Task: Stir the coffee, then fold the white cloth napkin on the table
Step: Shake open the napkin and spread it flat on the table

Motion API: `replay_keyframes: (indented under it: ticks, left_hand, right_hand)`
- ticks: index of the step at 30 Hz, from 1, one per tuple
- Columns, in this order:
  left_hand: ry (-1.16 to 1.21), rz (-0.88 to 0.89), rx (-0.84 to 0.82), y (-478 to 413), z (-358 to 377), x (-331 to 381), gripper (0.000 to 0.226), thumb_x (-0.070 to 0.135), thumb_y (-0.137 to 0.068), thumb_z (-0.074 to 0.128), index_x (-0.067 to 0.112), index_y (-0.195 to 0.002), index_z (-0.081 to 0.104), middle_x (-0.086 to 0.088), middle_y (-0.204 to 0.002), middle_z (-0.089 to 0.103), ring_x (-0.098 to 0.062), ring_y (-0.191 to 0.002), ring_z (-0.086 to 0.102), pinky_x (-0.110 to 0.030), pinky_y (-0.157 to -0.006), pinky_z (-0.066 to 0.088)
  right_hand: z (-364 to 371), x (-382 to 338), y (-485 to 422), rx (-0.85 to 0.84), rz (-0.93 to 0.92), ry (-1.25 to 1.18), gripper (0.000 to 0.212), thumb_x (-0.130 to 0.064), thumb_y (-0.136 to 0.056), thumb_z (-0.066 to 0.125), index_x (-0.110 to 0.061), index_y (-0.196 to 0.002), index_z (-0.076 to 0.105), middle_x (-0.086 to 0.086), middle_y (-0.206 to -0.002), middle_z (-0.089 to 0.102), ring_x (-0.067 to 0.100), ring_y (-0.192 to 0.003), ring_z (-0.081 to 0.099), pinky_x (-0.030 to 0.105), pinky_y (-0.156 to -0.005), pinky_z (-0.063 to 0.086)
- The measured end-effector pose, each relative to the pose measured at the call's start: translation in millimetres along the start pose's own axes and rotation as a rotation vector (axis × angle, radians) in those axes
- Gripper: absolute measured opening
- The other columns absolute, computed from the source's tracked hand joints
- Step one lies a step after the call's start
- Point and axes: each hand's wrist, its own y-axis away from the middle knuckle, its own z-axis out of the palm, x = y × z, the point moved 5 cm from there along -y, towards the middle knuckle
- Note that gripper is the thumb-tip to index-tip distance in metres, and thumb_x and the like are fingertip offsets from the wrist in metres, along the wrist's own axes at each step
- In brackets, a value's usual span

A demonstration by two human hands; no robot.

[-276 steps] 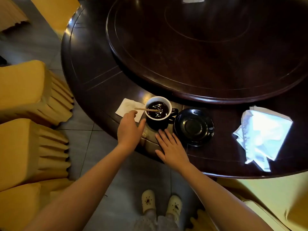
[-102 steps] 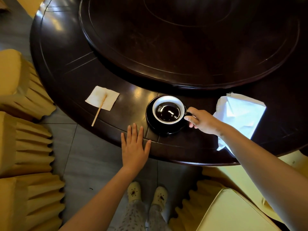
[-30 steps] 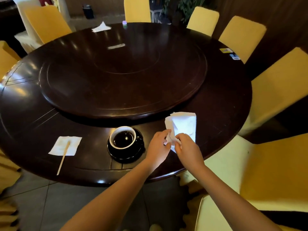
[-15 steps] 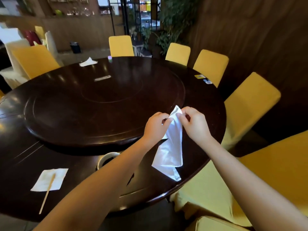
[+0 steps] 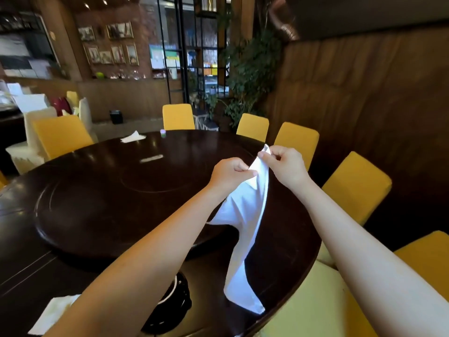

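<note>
The white cloth napkin [image 5: 245, 229] hangs in the air above the round dark table [image 5: 102, 205], held up by its top edge. My left hand [image 5: 229, 175] pinches that edge on the left. My right hand [image 5: 285, 166] pinches the top corner beside it. The cloth's lower tip dangles near the table's front edge. The black saucer [image 5: 175, 310] sits at the bottom, mostly covered by my left forearm; the cup on it is hidden.
A small paper napkin [image 5: 52, 314] lies at the bottom left. A raised turntable [image 5: 109, 215] fills the table's middle. Another white napkin [image 5: 132, 137] lies at the far side. Yellow chairs [image 5: 356, 187] ring the table; a pale seat cushion [image 5: 313, 305] is below right.
Both hands have lifted the napkin higher off the table, so it hangs longer. The view has tilted up, and the cup has gone behind my left forearm.
</note>
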Motion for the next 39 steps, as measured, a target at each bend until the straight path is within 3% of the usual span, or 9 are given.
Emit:
replay_keyframes:
  ticks: [5, 10, 14, 19, 23, 28, 33, 36, 39]
  left_hand:
    - [0.101, -0.028, -0.098, -3.6, -12.5, 22.4, 0.011, 0.02, -0.088, 0.06, 0.014, -0.083, 0.067, 0.012, -0.061, 0.055, 0.001, -0.055, 0.051, -0.007, -0.046, 0.038]
    - [0.137, -0.056, -0.03, -8.9, -22.9, 28.5, 0.01, 0.016, -0.086, 0.062, 0.013, -0.084, 0.071, 0.006, -0.068, 0.061, -0.006, -0.061, 0.051, -0.011, -0.048, 0.038]
    - [0.138, 0.002, 0.07, -8.8, -27.8, 39.2, 0.012, 0.01, -0.085, 0.062, 0.002, -0.085, 0.072, -0.001, -0.072, 0.062, -0.008, -0.067, 0.054, -0.011, -0.056, 0.042]
    - [-0.035, 0.119, 0.141, -6.5, -28.8, 51.9, 0.019, 0.011, -0.087, 0.052, -0.001, -0.079, 0.063, -0.007, -0.078, 0.057, -0.016, -0.075, 0.049, -0.029, -0.07, 0.04]
    - [-0.182, 0.238, 0.186, -1.1, -29.4, 50.1, 0.015, 0.015, -0.094, 0.043, 0.007, -0.083, 0.05, 0.008, -0.068, 0.047, -0.008, -0.064, 0.044, -0.022, -0.054, 0.031]
    - [-0.415, 0.361, 0.077, 13.1, -24.4, 35.0, 0.016, 0.02, -0.092, 0.051, 0.017, -0.082, 0.038, 0.006, -0.069, 0.039, -0.016, -0.061, 0.042, -0.028, -0.053, 0.028]
    - [-0.661, 0.067, 0.022, 19.6, -31.2, -21.0, 0.029, 0.0, -0.081, 0.044, 0.017, -0.06, 0.031, -0.004, -0.081, 0.04, -0.032, -0.07, 0.05, -0.038, -0.057, 0.036]
    - [-0.531, -0.115, 0.131, 22.0, -60.7, -53.8, 0.033, 0.0, -0.084, 0.037, 0.019, -0.056, 0.036, 0.0, -0.065, 0.044, -0.024, -0.066, 0.046, -0.03, -0.052, 0.031]
    - [-0.374, -0.076, 0.217, 19.6, -76.6, -62.9, 0.034, 0.002, -0.089, 0.034, 0.02, -0.061, 0.04, 0.003, -0.063, 0.044, -0.018, -0.063, 0.042, -0.029, -0.054, 0.032]
  right_hand:
    - [-13.3, -13.8, -16.3, -0.064, 0.022, 0.002, 0.043, -0.021, -0.094, 0.051, 0.009, -0.063, 0.055, 0.022, -0.055, 0.054, 0.017, -0.048, 0.045, 0.029, -0.053, 0.035]
    - [-14.4, -28.5, -25.4, -0.155, 0.119, -0.131, 0.025, -0.007, -0.092, 0.044, -0.006, -0.086, 0.068, 0.016, -0.072, 0.069, 0.018, -0.063, 0.065, 0.029, -0.071, 0.055]
    - [-12.3, -28.9, -33.0, -0.076, 0.177, -0.064, 0.029, -0.001, -0.086, 0.043, -0.008, -0.068, 0.065, 0.021, -0.071, 0.063, 0.028, -0.067, 0.058, 0.036, -0.064, 0.049]
    - [-9.8, -22.9, -35.1, 0.022, 0.215, -0.011, 0.027, -0.003, -0.08, 0.042, 0.018, -0.084, 0.058, 0.033, -0.072, 0.051, 0.027, -0.066, 0.04, 0.031, -0.061, 0.029]
    - [-9.1, -29.5, -32.4, 0.076, 0.229, -0.144, 0.027, -0.006, -0.086, 0.037, -0.001, -0.086, 0.064, 0.014, -0.077, 0.062, 0.029, -0.074, 0.056, 0.033, -0.066, 0.047]
    - [4.6, -44.9, -36.2, 0.094, 0.215, -0.319, 0.027, 0.0, -0.089, 0.031, -0.009, -0.086, 0.056, -0.004, -0.075, 0.049, 0.004, -0.069, 0.044, 0.02, -0.059, 0.036]
    - [16.0, -39.7, -40.4, 0.077, 0.205, -0.332, 0.027, -0.006, -0.089, 0.03, -0.012, -0.089, 0.056, -0.007, -0.071, 0.044, 0.006, -0.068, 0.042, 0.022, -0.059, 0.033]
    - [18.9, -33.1, -46.5, 0.09, 0.179, -0.373, 0.023, -0.016, -0.091, 0.034, -0.014, -0.085, 0.057, -0.008, -0.076, 0.048, 0.008, -0.074, 0.045, 0.024, -0.064, 0.035]
    - [28.1, -26.1, -53.7, 0.042, 0.129, -0.287, 0.028, -0.025, -0.096, 0.042, -0.011, -0.079, 0.058, -0.003, -0.062, 0.043, 0.011, -0.063, 0.041, 0.025, -0.057, 0.031]
